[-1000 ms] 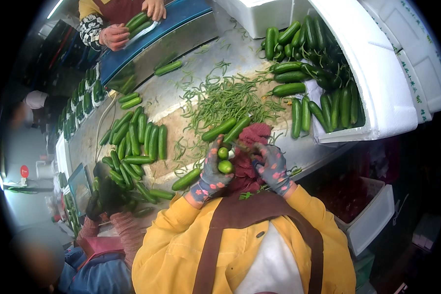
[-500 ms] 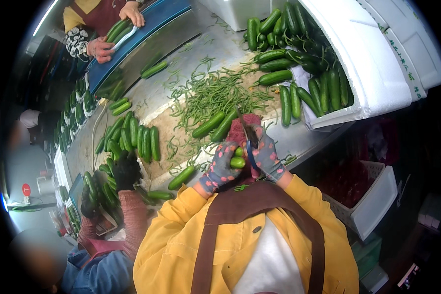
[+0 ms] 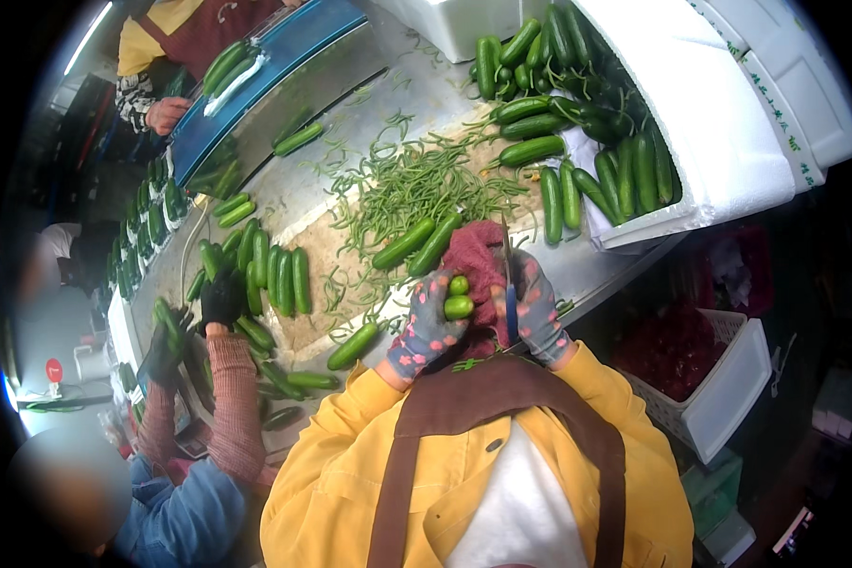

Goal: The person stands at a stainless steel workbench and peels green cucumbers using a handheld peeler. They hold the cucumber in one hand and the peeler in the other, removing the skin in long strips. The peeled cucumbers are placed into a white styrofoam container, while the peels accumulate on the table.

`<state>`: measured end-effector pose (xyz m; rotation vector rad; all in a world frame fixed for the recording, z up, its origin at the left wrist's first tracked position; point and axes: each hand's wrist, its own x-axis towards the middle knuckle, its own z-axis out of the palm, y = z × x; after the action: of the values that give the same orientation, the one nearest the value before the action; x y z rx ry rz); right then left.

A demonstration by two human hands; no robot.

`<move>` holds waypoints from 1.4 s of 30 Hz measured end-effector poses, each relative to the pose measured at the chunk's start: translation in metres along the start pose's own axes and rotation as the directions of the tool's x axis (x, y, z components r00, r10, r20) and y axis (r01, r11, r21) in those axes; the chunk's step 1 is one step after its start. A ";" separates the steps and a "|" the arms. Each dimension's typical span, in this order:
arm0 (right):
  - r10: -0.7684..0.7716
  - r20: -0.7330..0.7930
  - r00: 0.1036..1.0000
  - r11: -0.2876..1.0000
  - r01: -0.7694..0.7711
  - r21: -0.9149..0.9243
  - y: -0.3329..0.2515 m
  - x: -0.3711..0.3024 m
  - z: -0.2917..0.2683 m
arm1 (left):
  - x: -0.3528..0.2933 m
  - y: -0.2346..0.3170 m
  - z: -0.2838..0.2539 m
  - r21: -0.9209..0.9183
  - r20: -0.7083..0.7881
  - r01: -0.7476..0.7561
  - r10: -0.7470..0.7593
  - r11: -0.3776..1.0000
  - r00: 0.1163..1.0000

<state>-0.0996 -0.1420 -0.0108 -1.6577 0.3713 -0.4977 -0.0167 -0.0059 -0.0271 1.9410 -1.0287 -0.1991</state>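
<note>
My left hand (image 3: 426, 322), in a grey glove with pink spots, is closed around two cucumbers (image 3: 458, 306) whose green ends face my right hand. In my right hand (image 3: 539, 312), gloved alike, is a pair of scissors (image 3: 511, 308) with blue handles, its dark blades pointing away from me. A gap separates the blades from the cucumber ends. Between and beyond my hands lies a dark red cloth (image 3: 478, 256). Just past my left hand, two more cucumbers (image 3: 416, 248) lie beside a heap of thin green cut stems (image 3: 426, 185).
A white foam box (image 3: 729, 170) full of cucumbers stands at the right. More cucumbers (image 3: 279, 275) lie in rows on the metal table (image 3: 345, 114). At left a co-worker's dark-gloved hand (image 3: 222, 298) handles cucumbers; another person stands beyond the blue ledge (image 3: 293, 47). A crate (image 3: 710, 388) sits lower right.
The scissors have moved right, away from the cucumber ends, and their blades now point straight ahead. Across the table, the other person has let go of the bundled cucumbers on the ledge.
</note>
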 end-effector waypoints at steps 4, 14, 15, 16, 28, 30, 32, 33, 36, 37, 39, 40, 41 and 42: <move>-0.066 0.159 0.985 0.995 0.052 0.091 -0.007 -0.004 0.006 | -0.009 -0.009 0.001 -0.170 -0.114 0.050 -0.071 0.984 0.991; -0.284 0.149 0.947 0.861 0.321 -0.395 0.019 0.009 -0.006 | 0.061 0.019 -0.080 -0.892 0.167 -0.108 -0.541 -0.439 0.825; -0.232 0.168 0.958 0.866 0.282 -0.412 0.018 0.011 -0.006 | 0.064 0.018 -0.080 -0.870 0.227 -0.054 -0.493 -0.491 0.840; -0.207 0.183 0.961 0.872 0.266 -0.410 0.020 0.011 -0.007 | 0.064 0.016 -0.072 -0.838 0.271 -0.057 -0.505 -0.543 0.819; 0.172 0.149 0.974 0.953 -0.203 0.225 0.032 -0.002 -0.009 | 0.060 0.003 -0.034 -0.860 0.416 0.143 -0.510 -0.490 0.753; -0.232 0.109 0.967 0.940 0.252 -0.232 0.013 0.005 -0.007 | 0.063 0.004 -0.034 -0.865 0.395 0.091 -0.560 -0.493 0.728; -0.455 0.134 0.881 0.750 0.460 -0.475 0.004 0.009 0.001 | 0.062 0.007 -0.028 -0.870 0.372 0.065 -0.562 -0.489 0.739; -0.361 0.147 0.921 0.824 0.389 -0.412 0.005 0.009 0.002 | 0.061 0.007 -0.025 -0.873 0.358 0.051 -0.565 -0.486 0.743; -0.190 0.226 0.955 0.862 0.273 -0.427 0.016 0.004 0.002 | 0.054 -0.006 -0.027 -0.863 0.382 0.052 -0.581 -0.503 0.718; -0.090 0.184 0.979 0.952 0.139 -0.273 0.025 0.002 0.000 | 0.053 -0.005 -0.033 -0.860 0.397 0.059 -0.593 -0.507 0.701; 0.127 0.154 0.980 0.986 -0.141 0.084 0.040 -0.002 -0.001 | 0.034 -0.038 -0.062 -0.982 0.165 0.053 -0.680 -0.183 0.714; 0.273 0.184 0.944 0.767 -0.328 0.551 0.018 -0.002 -0.004 | 0.026 -0.053 -0.081 -0.998 0.020 -0.026 -0.731 -0.052 0.682; 0.339 0.186 0.922 0.752 -0.384 0.536 0.033 -0.005 -0.011 | 0.020 -0.061 -0.103 -0.984 -0.119 -0.176 -0.789 0.013 0.603; 0.426 0.207 0.881 0.609 -0.448 0.655 0.055 -0.009 -0.014 | 0.012 -0.070 -0.129 -0.941 -0.240 -0.331 -0.829 0.070 0.505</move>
<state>-0.1123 -0.1575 -0.0643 -0.7884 0.4820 -0.1870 0.0968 0.0852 -0.0039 0.5881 0.3733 -0.1240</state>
